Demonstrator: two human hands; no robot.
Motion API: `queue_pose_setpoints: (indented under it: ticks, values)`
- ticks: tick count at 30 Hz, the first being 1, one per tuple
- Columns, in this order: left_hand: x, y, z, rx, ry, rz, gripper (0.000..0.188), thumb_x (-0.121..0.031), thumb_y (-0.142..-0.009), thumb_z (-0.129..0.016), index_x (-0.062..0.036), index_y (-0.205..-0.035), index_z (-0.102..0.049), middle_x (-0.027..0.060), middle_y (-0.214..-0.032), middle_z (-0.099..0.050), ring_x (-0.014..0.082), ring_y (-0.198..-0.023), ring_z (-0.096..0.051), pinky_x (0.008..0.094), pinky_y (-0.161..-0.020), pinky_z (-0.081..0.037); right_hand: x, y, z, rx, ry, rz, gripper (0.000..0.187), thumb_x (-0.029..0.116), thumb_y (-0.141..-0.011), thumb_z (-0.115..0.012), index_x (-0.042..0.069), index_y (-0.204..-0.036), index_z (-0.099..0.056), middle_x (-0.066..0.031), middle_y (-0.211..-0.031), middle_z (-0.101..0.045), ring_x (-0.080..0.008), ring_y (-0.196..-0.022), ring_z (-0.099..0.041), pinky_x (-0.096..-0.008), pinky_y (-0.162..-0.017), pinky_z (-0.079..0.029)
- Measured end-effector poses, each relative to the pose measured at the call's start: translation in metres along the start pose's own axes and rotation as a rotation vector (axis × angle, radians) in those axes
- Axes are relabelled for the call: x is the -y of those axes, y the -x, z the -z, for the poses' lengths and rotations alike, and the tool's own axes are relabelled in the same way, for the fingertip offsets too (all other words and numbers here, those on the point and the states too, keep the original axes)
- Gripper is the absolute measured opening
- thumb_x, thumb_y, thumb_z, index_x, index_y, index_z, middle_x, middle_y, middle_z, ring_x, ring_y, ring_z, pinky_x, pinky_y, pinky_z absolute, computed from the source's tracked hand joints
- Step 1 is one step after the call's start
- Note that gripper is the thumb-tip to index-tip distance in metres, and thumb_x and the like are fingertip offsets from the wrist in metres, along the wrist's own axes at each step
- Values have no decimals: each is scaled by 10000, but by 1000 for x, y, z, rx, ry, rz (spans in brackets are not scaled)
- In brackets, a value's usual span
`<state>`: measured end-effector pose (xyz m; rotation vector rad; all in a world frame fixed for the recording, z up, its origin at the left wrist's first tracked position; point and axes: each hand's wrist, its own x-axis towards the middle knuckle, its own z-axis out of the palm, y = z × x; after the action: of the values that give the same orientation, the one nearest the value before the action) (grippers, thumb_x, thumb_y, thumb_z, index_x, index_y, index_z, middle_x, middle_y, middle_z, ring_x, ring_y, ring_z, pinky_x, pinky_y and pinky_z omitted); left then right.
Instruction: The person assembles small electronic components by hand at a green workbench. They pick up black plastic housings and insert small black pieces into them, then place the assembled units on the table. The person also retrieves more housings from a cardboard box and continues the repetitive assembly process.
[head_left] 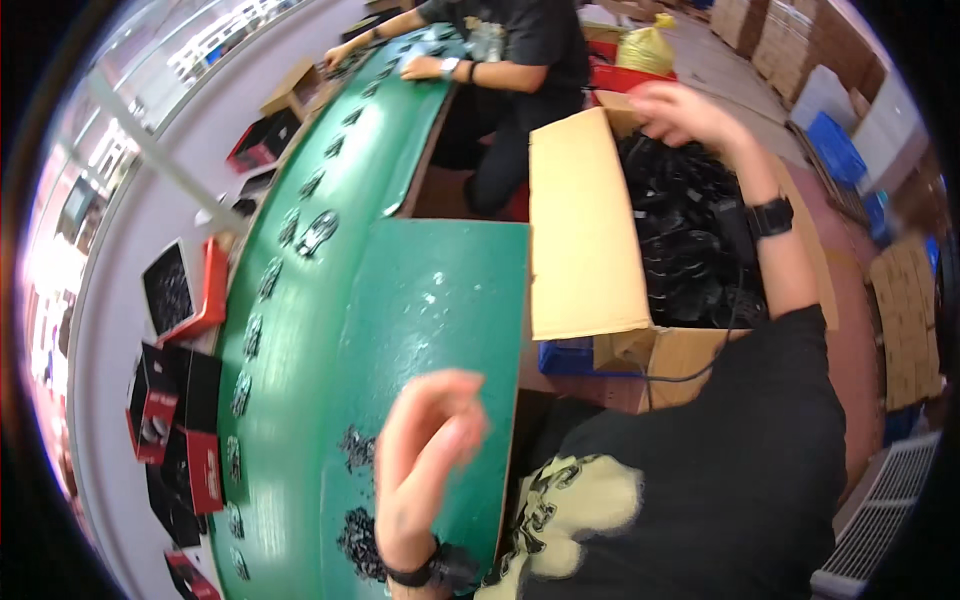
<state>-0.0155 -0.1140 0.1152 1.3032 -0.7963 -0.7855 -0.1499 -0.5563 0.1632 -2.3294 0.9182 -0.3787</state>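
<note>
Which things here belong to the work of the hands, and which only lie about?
In use:
- right hand in the open brown cardboard box of tangled black parts
- left hand, raised over the green work table

Lying about:
- red-and-black small boxes
- yellow plastic bag
- blue crate

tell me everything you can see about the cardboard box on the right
The box is plain brown corrugated cardboard, open at the top, with its flaps folded outward; the broad left flap lies flat beside the green table. It is filled with a heap of small black parts, too blurred to identify. The right hand, blurred, is over its far end, with the forearm stretched above the contents. Whether the hand holds anything cannot be told. A blue crate shows beneath its near corner.
</note>
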Motion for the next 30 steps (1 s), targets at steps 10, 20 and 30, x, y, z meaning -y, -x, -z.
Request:
queue_pose_setpoints:
  ticks: [10,20,30]
  values:
    - [135,-189,-190,397,-1016,-578,1013,-477,-706,-744,27,-1439,-260,334,-1385,-370,451,-1354,-284,500,-1116,-244,-217,80,-33,-135,206,-394,924,671,-760,-597,74,-1429,-376,-253,-1525,-137,-440,-1400,-179,-495,-1121,-227]
    - [141,-183,-225,646,-1621,-534,1174,-486,-579,-826,-18,-1468,-219,313,-1342,-431,420,-1343,-333,546,-1113,-223,-109,144,-50,315,460,320,1139,245,-562,-840,161,-1499,-197,-167,-1531,-193,-355,-1429,-150,-566,-1134,-173]
    - [146,-215,-210,541,-1201,-510,855,-262,-592,-809,-103,-1344,-433,156,-1069,-628,305,-1108,-569,528,-1063,-310,-139,92,-55,167,246,394,987,139,-594,-803,103,-1450,-313,-166,-1385,-451,-324,-1258,-455,-391,-1061,-380]
